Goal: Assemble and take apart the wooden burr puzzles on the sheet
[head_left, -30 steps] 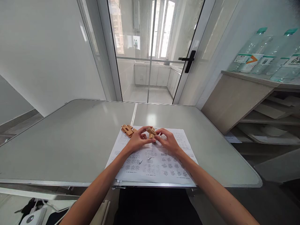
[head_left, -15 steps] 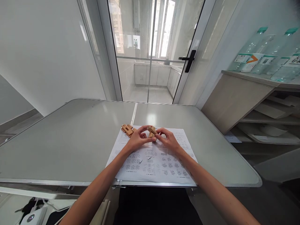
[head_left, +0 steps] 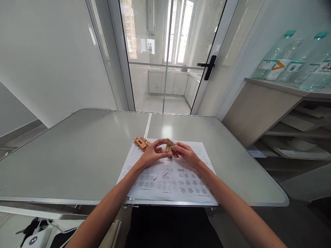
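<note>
Between my two hands are notched wooden puzzle pieces [head_left: 169, 143], raised over a printed sheet of line diagrams [head_left: 168, 182]. My left hand [head_left: 153, 151] curls round their left side, thumb below and index finger above. From the right, the fingers of my right hand [head_left: 186, 153] are closed on the same pieces, partly hiding them. How the pieces fit together cannot be made out. Beside my left hand, more wooden puzzle pieces [head_left: 141, 143] lie in a loose pile at the sheet's upper left corner; one has a long slot.
The sheet lies on a grey table [head_left: 77, 155] with a metal edge. Beyond it stands a glass door with a black handle [head_left: 208, 67]. At right, plastic bottles [head_left: 278, 65] stand on a wooden shelf unit [head_left: 271, 100]. A white device [head_left: 37, 238] sits at lower left.
My right hand has shifted slightly and its fingers have closed further round the wooden pieces. The upper piece has turned a little. My left hand has barely moved.
</note>
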Action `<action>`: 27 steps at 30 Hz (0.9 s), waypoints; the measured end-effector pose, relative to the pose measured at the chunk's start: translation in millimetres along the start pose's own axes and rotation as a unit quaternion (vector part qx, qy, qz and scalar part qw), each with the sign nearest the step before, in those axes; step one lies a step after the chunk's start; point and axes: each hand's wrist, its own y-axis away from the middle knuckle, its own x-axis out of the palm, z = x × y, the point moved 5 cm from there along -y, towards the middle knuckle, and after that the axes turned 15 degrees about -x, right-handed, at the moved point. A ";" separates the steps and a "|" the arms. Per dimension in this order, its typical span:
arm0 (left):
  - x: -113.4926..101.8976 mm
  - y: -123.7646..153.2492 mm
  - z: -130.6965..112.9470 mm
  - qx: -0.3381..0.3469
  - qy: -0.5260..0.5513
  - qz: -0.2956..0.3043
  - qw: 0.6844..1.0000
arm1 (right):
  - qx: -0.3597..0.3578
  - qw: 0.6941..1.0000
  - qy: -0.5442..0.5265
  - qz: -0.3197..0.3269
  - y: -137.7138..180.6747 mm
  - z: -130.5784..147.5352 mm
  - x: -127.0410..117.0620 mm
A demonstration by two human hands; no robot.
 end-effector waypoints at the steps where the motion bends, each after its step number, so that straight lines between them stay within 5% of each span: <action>1: 0.0 -0.5 0.9 -0.002 0.003 0.002 1.000 | 0.006 1.000 -0.016 0.002 -0.1 -0.3 0.4; 27: -0.8 -2.0 2.7 -0.001 0.008 0.010 1.000 | 0.048 0.990 -0.131 -0.008 0.3 -3.6 2.2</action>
